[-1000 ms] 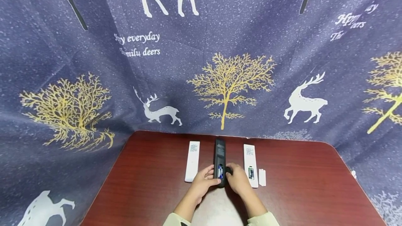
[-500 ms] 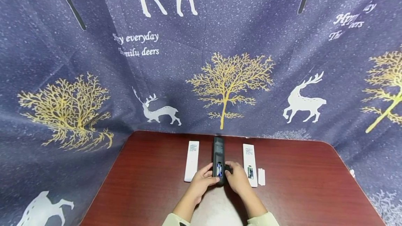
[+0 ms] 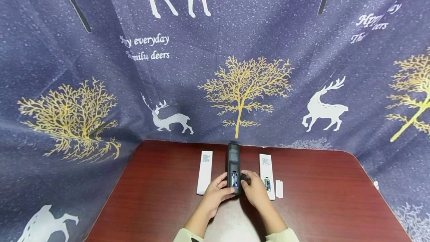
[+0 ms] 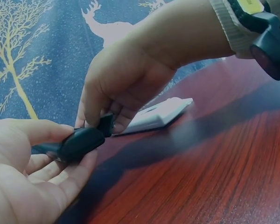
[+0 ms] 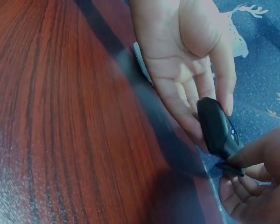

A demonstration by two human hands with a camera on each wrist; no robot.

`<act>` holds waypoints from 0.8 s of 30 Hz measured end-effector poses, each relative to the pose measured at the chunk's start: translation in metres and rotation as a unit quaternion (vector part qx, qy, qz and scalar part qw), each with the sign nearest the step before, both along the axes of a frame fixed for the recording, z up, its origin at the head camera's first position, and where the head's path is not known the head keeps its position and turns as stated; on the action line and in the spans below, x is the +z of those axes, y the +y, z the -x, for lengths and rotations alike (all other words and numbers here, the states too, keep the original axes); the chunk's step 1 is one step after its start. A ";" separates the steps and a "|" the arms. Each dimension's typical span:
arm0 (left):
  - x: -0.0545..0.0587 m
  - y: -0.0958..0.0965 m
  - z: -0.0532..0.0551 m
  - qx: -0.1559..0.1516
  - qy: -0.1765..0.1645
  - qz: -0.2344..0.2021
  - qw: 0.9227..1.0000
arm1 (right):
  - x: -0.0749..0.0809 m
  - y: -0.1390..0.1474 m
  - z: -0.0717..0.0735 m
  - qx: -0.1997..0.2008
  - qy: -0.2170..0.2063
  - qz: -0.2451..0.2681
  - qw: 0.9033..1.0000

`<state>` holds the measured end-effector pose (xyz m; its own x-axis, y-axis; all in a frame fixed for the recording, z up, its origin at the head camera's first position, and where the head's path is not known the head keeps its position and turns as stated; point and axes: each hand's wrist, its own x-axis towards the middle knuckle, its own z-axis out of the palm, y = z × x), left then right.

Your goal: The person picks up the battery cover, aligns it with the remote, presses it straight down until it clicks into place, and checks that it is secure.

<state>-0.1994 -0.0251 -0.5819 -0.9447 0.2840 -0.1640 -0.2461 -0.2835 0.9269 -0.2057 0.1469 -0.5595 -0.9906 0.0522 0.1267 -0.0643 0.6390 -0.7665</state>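
A black remote control (image 3: 233,160) lies back side up, with its long end pointing away and batteries (image 3: 234,179) showing in its uncovered compartment. My left hand (image 3: 214,196) grips its near end, thumb on one edge and fingers beneath, as the left wrist view shows. At the remote's right side, my right hand (image 3: 255,191) pinches a small black battery cover (image 5: 230,168) between thumb and fingers. That cover (image 4: 106,124) is held right beside the remote's edge, mostly hidden by the fingers in the head view.
To the left lies a white remote (image 3: 205,173), back side up. Another white remote (image 3: 266,165) on the right has its battery compartment uncovered, and a white battery cover (image 3: 279,189) lies beside it. Patterned blue cloth (image 3: 188,85) hangs behind the red-brown table (image 3: 161,197).
The black remote has shifted slightly away from me, its near end rising a little in the head view. Both hands keep their hold on the remote and the cover.
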 end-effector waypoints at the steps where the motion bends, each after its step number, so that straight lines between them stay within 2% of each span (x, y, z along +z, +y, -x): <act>1: 0.000 0.000 0.000 0.000 0.000 -0.003 1.000 | 0.000 0.000 0.000 0.000 0.000 0.002 1.000; 16: 0.004 0.002 0.001 -0.003 0.006 -0.015 1.000 | 0.003 0.004 0.004 -0.019 -0.016 0.069 0.997; 24: 0.004 0.003 0.002 -0.006 0.003 -0.011 1.000 | 0.013 0.009 0.008 -0.032 0.008 0.071 0.997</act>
